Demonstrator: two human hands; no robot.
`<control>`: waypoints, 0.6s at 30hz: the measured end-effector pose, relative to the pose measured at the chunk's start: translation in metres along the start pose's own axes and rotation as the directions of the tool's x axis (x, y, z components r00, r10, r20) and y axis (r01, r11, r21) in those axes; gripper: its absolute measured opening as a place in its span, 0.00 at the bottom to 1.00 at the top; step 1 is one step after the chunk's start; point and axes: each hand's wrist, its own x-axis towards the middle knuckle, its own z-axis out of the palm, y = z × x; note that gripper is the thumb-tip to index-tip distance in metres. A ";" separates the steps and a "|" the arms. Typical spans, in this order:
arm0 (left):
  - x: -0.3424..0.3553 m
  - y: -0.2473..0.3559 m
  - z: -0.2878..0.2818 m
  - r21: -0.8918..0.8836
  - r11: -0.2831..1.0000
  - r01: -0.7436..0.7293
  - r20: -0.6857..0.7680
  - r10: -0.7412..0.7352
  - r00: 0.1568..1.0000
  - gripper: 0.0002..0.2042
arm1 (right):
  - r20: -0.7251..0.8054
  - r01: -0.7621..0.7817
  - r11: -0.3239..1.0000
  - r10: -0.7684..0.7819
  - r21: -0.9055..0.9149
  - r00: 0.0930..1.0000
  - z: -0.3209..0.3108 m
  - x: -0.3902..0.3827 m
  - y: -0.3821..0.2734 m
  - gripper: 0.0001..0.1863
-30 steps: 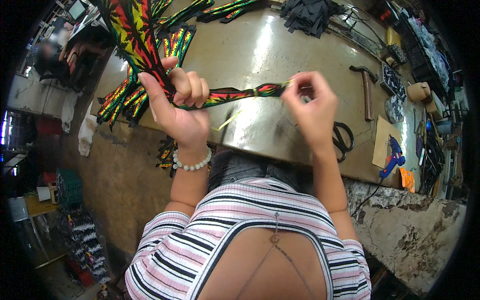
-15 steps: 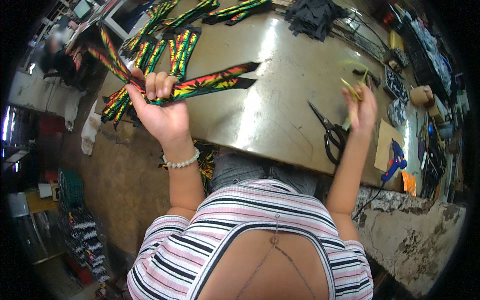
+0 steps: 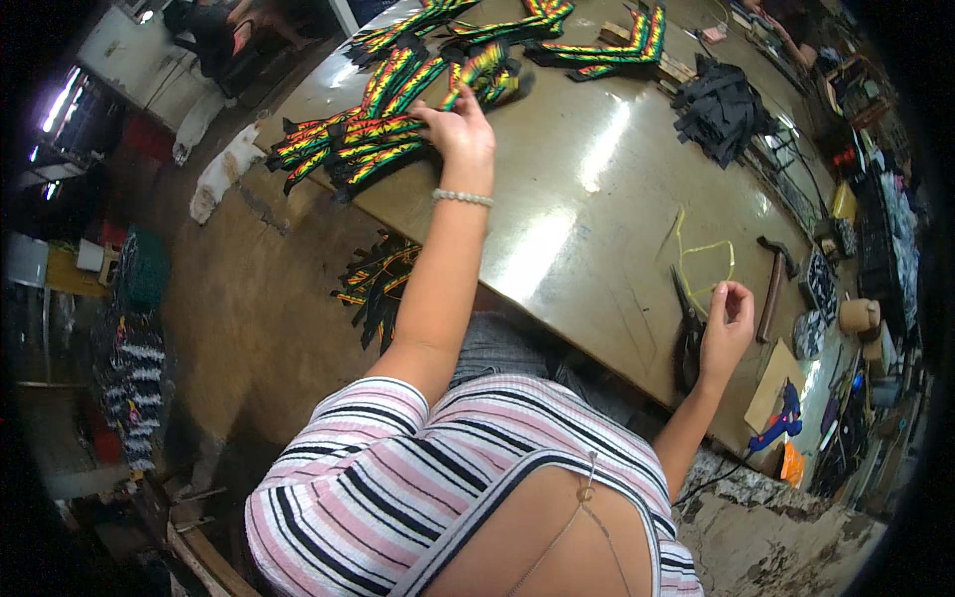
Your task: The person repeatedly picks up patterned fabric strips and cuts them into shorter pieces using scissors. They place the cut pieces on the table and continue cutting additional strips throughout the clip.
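Observation:
My left hand (image 3: 456, 124) reaches over the far-left part of the metal worktop (image 3: 537, 149), its fingers loosely apart at a blurred red, yellow and green patterned strap bundle (image 3: 480, 72) with black ends. Beside and below it lies a pile of similar straps (image 3: 368, 149). Low on the right, my right hand (image 3: 731, 323) pinches a thin yellow strand (image 3: 678, 239) that loops over the worktop. Black scissors (image 3: 688, 343) lie just left of that hand, partly behind it, and a wooden-handled hammer (image 3: 771, 294) lies to its right.
Black fabric pieces (image 3: 718, 109) lie at the back right. A blue glue gun (image 3: 786, 418) and cardboard (image 3: 768, 386) are at the near right, beside cluttered tools. More straps (image 3: 373, 279) hang below the left edge. Other people (image 3: 214, 35) are at the upper left and upper right (image 3: 791, 30).
My left hand has moved up and away to the strap piles, carrying the bundle and loosening its grip. My right hand has moved away from the bundle with the yellow strand. The view has turned.

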 end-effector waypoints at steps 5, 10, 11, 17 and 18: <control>-0.026 0.018 -0.020 -0.009 0.948 0.319 0.148 -0.314 0.938 0.25 | 0.069 0.001 0.989 -0.012 0.149 0.998 0.004 0.002 -0.030 0.04; -0.161 0.067 -0.063 0.795 0.598 -0.103 0.536 -0.614 0.580 0.29 | 0.515 -0.245 0.932 0.076 0.268 0.854 0.020 -0.016 -0.087 0.03; -0.177 0.077 -0.070 0.625 0.477 -0.617 0.752 -0.578 0.315 0.24 | 0.651 -0.230 0.945 0.026 0.230 0.759 0.026 -0.023 -0.100 0.03; -0.159 0.171 -0.103 0.952 0.020 -0.307 0.167 -0.870 0.464 0.11 | 0.723 -0.290 0.928 0.034 0.232 0.690 0.027 -0.030 -0.139 0.06; -0.140 0.192 -0.107 0.987 -0.005 -0.158 0.086 -0.824 0.561 0.11 | 0.742 -0.276 0.959 0.143 0.059 0.655 0.025 -0.029 -0.137 0.06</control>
